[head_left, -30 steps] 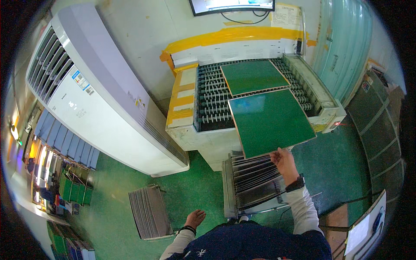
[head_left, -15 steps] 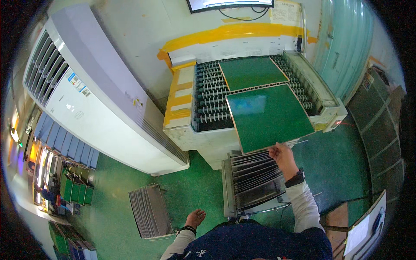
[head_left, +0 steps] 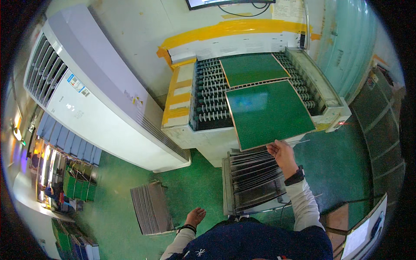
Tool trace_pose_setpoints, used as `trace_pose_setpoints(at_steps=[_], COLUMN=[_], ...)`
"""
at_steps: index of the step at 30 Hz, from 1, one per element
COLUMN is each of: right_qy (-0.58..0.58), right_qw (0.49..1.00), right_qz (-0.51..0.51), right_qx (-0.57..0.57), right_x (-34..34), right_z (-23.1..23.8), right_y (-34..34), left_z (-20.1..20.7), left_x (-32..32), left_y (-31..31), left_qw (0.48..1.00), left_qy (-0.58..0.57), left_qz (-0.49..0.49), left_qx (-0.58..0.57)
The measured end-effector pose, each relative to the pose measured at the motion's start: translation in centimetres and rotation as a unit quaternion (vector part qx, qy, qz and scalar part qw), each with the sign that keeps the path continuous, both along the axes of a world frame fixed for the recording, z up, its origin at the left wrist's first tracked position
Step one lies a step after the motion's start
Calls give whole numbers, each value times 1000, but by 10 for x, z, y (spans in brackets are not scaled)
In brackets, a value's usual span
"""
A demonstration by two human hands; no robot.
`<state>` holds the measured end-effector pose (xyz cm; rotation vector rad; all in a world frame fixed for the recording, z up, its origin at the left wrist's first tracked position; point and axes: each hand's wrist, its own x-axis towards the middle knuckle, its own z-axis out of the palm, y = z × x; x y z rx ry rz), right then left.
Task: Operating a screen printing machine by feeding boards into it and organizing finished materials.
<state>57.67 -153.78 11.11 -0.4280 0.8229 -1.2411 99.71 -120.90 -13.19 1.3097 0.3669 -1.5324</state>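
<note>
A flat green panel (head_left: 271, 117), like a circuit board blank, lies partly on the roller conveyor (head_left: 212, 108) and overhangs its front. My right hand (head_left: 281, 154) pinches the panel's near edge, with the thumb hidden beneath or behind it. Behind this panel a second green panel (head_left: 253, 69) rests flat on the rollers, almost touching it. Low in front of my body, my left hand (head_left: 195, 218) hangs with loosely bent fingers and holds nothing. Below the overhanging edge stands a rack (head_left: 255, 177) of upright dark sheets.
A tall white floor air conditioner (head_left: 104, 108) stands left of the conveyor. On the green floor is another rack (head_left: 152, 209) of thin sheets. Dark mesh panels (head_left: 377, 125) lean at the right, and a board with paper (head_left: 364, 229) is at the lower right. A screen (head_left: 229, 3) hangs above.
The view has tilted slightly. My right hand keeps its hold on the near green panel, which has barely shifted, and my left hand stays where it was.
</note>
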Motion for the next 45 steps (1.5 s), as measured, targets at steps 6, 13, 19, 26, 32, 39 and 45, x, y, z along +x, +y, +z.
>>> trace_pose_setpoints(at_steps=[6, 13, 19, 26, 32, 39, 45], right_qy=[-7, -24, -33, -44, -43, -4, 14], right_qw=[1000, 999, 998, 999, 998, 969, 853], right_qz=[9, 17, 23, 10, -50, -247, -500], right_qx=[-7, -18, -39, -24, 8, -20, 146], right_x=[0, 2, -2, 5, -13, -94, -114], right_z=[-3, 2, -12, -13, -18, -38, -121], right_y=[-5, -12, -25, -17, 27, 156, 410], left_z=[-9, 23, 17, 31, 27, -13, -14], left_x=[2, -15, -14, -12, 12, 51, 48], left_y=[6, 0, 8, 1, -40, -124, -164], left_qw=[999, 998, 999, 998, 842, 923, 856], left_qy=[14, -18, -3, -23, -354, -71, 46], left_qz=[-9, -46, -24, -35, -401, -371, -514], left_qx=[-30, -50, -47, -41, -72, -69, 37])
